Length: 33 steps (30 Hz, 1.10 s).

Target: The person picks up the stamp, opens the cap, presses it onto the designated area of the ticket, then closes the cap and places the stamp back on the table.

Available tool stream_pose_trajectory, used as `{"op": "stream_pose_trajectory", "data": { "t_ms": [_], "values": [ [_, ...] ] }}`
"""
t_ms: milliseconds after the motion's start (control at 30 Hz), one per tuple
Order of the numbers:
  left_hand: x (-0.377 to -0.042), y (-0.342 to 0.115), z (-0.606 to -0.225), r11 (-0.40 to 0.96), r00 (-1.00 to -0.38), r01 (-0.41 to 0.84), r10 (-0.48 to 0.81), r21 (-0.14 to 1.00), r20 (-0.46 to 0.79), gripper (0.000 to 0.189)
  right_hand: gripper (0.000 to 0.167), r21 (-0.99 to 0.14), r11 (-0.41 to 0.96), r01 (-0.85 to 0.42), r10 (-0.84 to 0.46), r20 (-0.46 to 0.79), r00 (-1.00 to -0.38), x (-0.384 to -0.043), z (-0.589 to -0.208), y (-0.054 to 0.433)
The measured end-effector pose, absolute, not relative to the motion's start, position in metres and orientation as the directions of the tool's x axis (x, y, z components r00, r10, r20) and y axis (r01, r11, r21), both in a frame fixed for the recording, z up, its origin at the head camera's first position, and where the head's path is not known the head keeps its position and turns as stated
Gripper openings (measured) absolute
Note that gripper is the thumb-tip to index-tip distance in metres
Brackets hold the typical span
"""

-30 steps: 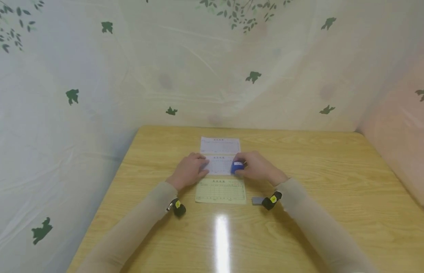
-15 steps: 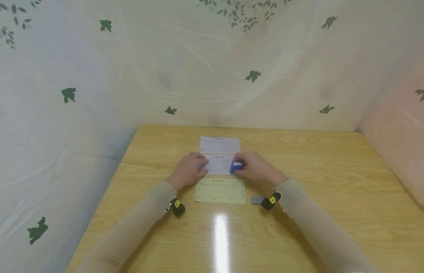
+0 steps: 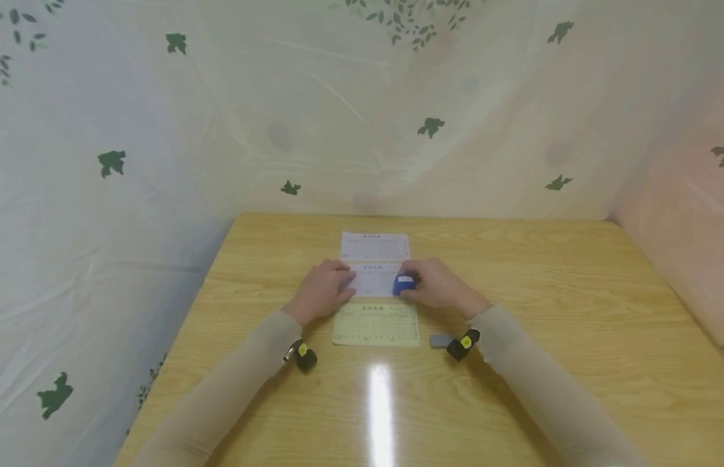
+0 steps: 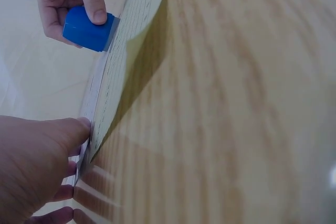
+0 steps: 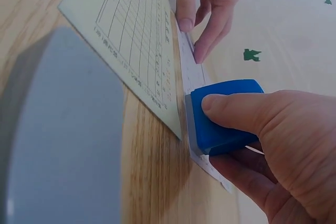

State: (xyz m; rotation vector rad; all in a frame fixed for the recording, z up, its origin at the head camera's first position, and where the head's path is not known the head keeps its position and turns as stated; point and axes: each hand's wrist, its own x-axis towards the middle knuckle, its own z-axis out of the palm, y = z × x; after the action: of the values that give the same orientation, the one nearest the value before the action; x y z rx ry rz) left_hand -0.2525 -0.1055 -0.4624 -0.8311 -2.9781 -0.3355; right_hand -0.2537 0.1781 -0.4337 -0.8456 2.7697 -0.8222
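My right hand (image 3: 442,285) holds a blue hand stamp (image 3: 404,286), thumb on one side and fingers on the other. The stamp's grey base meets the right end of the middle white printed form (image 3: 373,280), as the right wrist view shows. At that form's left edge rests my left hand (image 3: 321,295), thumb and fingertips spread on the paper. Just below lies a yellow-green printed form (image 3: 376,324), its near edge lifted off the table in the left wrist view. Another white form (image 3: 374,246) is laid out above the middle one.
A flat grey piece, like a stamp cap (image 3: 440,341), lies near my right wrist, large in the right wrist view. The wooden table (image 3: 542,279) reaches back to a pale curtain (image 3: 362,117) with green bird shapes. Each wrist wears a black camera band.
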Motion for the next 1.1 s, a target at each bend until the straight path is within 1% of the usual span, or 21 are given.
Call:
{"op": "stream_pose_trajectory", "data": {
  "t_ms": [300,533,900,1100],
  "values": [
    [-0.2510,-0.1052,-0.4612,0.829,-0.852,0.524,0.511,0.195,0.116,0.045,0.018,-0.547,0.707,-0.449,-0.538,-0.004,-0.843,-0.2549,-0.4374,0.1788],
    [-0.2507,-0.1042,-0.4602,0.833,-0.857,0.515,0.507,0.201,0.095,0.045,0.019,-0.549,0.718,-0.428,-0.524,-0.022,-0.852,-0.2558,-0.4407,0.1792],
    [-0.2515,-0.1056,-0.4599,0.828,-0.858,0.514,0.502,0.223,0.112,0.045,0.016,-0.535,0.698,-0.476,-0.553,0.021,-0.833,-0.2608,-0.4407,0.1811],
    [-0.2533,-0.1049,-0.4625,0.831,-0.862,0.505,0.498,0.234,0.092,0.046,0.016,-0.538,0.703,-0.465,-0.550,0.003,-0.835,-0.2598,-0.4410,0.1813]
  ]
}}
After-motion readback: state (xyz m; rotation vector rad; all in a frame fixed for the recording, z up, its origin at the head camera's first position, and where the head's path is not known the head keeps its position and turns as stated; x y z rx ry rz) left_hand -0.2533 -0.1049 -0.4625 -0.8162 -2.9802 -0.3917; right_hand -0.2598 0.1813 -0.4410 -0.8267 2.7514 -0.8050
